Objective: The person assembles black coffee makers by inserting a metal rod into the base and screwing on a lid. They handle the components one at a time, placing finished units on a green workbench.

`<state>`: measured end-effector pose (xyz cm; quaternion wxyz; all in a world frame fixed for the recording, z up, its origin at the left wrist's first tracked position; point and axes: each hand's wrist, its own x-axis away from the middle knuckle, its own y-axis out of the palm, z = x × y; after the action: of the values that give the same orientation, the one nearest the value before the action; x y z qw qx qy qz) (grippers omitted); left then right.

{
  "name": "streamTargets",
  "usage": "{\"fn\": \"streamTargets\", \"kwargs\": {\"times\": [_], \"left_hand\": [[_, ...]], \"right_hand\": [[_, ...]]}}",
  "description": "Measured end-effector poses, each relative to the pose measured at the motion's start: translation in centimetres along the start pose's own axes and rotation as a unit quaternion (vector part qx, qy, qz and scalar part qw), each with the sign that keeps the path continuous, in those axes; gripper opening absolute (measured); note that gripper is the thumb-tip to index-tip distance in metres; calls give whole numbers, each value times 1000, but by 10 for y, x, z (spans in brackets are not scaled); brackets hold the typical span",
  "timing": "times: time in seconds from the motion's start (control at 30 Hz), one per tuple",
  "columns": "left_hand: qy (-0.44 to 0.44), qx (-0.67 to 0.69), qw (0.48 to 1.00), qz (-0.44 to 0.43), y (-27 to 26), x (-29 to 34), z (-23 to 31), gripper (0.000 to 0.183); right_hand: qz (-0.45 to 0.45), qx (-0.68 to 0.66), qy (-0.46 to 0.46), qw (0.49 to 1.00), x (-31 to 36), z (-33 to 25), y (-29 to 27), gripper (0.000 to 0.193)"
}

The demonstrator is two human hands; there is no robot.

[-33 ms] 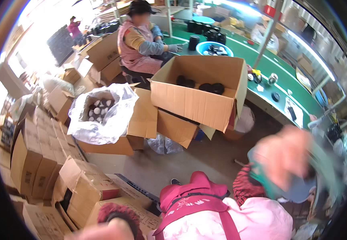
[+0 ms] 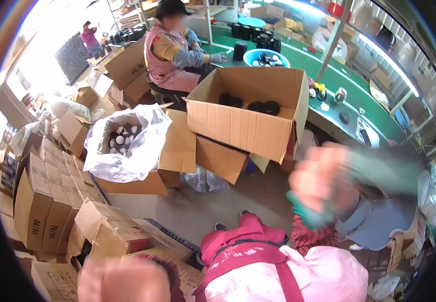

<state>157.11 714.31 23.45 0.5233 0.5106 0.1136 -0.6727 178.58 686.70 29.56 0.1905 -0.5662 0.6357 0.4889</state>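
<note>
My right hand (image 2: pixel 323 176) is raised in front of me on the right and smeared by motion. Its fingers look curled, but the blur hides their grip. A green, cloth-like thing (image 2: pixel 311 211) shows at its wrist, above the dark red patterned cuff. From beside the hand a blurred dark green streak (image 2: pixel 389 170) runs right; whether the hand holds it cannot be told. My left hand (image 2: pixel 122 282), also blurred, is low at the lower left near brown cartons (image 2: pixel 109 229). Its fingers cannot be made out.
Ahead stands an open cardboard box (image 2: pixel 238 126) with several black round pieces. Left of it, a plastic-lined box (image 2: pixel 147 151) holds black and white pieces. A co-worker (image 2: pixel 172 60) sits at a green worktable (image 2: pixel 298 63). Stacked cartons (image 2: pixel 47 201) line the left; a grey stool seat (image 2: pixel 384 221) is at right.
My right hand has moved left and slightly up, with the green thing at its wrist. My left hand has come further into view. The grey seat shows more fully.
</note>
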Motion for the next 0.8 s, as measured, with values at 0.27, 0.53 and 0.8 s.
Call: {"fn": "streamTargets", "kwargs": {"times": [0.27,0.53,0.8], "left_hand": [[-643,99,688,-320,61,81,-76,60],[-678,122,696,-203,79,126,-131,29],[-696,141,697,-97,114,119,-175,36]], "right_hand": [[191,339,438,810,53,145,-77,48],[174,440,441,763,69,162,-103,71],[441,207,301,820,90,139,-175,34]]}}
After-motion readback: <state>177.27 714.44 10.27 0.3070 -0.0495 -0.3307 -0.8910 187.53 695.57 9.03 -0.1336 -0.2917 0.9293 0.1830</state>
